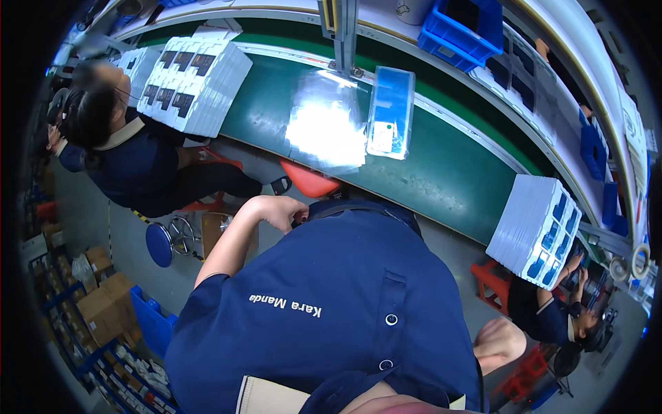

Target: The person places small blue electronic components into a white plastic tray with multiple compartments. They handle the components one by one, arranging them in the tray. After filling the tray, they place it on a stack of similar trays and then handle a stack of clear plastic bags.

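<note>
My left hand (pixel 278 212) is at my waist, its fingers curled in against the dark clothing by a black strap (pixel 345 209). Whatever those fingers hold is too small and dark to make out. Of my right arm only the bent elbow (pixel 501 340) shows beside my navy shirt (pixel 345 283); the hand is hidden. In front of me, a glaring pile of clear plastic sheets (pixel 327 127) lies on the green bench (pixel 427 176). To its right is a flat blue piece (pixel 392 103) in a clear sleeve, bearing a white label.
Tall stacks of white trays with dark parts stand at the bench's left (pixel 196 86) and right (pixel 534 224). A red stool (pixel 310 181) is under the front edge. Co-workers sit left (pixel 138 162) and right (pixel 552 314). Blue bins (pixel 460 34) sit on the far shelf.
</note>
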A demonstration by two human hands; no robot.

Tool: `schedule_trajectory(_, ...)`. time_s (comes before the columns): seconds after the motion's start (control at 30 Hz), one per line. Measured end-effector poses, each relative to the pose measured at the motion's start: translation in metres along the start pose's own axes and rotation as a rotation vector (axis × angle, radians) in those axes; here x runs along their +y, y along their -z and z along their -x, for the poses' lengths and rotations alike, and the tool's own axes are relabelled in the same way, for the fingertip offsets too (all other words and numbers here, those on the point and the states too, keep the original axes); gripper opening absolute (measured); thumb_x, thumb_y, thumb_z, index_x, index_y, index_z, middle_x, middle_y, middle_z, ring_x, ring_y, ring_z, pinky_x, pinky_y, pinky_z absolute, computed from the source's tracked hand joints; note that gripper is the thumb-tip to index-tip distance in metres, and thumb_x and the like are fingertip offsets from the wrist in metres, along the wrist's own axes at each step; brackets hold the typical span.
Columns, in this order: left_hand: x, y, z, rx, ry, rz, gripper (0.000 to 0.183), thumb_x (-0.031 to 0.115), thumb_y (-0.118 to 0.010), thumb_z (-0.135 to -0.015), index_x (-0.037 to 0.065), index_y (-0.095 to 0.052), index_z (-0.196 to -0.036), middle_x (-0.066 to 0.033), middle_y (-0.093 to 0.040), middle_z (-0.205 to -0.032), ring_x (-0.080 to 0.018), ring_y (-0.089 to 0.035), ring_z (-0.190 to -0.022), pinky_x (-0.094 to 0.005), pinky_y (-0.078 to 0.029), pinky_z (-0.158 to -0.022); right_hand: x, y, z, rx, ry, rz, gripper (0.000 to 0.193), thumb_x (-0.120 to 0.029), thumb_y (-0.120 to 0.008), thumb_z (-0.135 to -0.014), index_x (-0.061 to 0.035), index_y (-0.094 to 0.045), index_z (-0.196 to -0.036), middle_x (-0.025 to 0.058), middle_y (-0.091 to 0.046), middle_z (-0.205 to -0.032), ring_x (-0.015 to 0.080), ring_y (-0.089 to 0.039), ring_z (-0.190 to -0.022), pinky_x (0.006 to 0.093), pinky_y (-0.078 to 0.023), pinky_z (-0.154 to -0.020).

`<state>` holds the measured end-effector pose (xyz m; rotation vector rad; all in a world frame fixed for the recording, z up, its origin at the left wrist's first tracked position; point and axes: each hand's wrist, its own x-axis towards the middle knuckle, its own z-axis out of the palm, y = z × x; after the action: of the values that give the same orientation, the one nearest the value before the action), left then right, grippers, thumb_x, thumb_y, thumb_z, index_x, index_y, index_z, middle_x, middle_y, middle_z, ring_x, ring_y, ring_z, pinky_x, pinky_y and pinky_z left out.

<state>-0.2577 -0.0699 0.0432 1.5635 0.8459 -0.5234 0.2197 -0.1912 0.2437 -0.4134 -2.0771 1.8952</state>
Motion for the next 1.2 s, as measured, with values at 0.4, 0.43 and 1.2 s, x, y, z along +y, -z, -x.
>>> schedule_trajectory(0.4, 0.014, 0.018, -0.003, -0.151, 0.090, -0.046, 0.059, 0.035, -0.075, -0.067, -0.001, -0.055, -0.110, -0.0152, -0.064, -0.098, -0.0254, -0.061, -0.091, -0.0327, -0.047, -0.078, 0.044, -0.071, -0.062, 2.356, 0.196, -0.076, 0.064, -0.011, -0.052, -0.091, -0.0004, -0.013, -0.141, 0.0235, -0.041, -0.126, 0.0321, -0.050, -0.111, 0.0404, -0.044, -0.091)
schedule_trajectory(0.43, 0.009, 0.010, 0.000, -0.114, 0.078, 0.008, 0.060, 0.035, -0.074, -0.069, -0.001, -0.054, -0.113, -0.0160, -0.063, -0.102, -0.0258, -0.061, -0.094, -0.0326, -0.046, -0.080, 0.061, -0.051, -0.032, 2.605, 0.268, 0.103, 0.060, -0.011, -0.052, -0.091, -0.0013, -0.019, -0.139, 0.0240, -0.039, -0.127, 0.0343, -0.051, -0.109, 0.0439, -0.044, -0.092)
schedule_trajectory(1.2, -0.046, -0.042, 0.008, 0.012, -0.344, 0.404, 0.061, 0.026, -0.073, -0.073, -0.002, -0.051, -0.122, -0.0142, -0.061, -0.113, -0.0178, -0.057, -0.101, -0.0316, -0.045, -0.087, -0.199, 0.034, -0.145, -0.670, 0.884, 0.900, 0.022, -0.013, -0.045, -0.082, -0.0019, -0.058, -0.095, 0.0172, -0.061, -0.093, 0.0225, -0.061, -0.081, 0.0316, -0.046, -0.070)
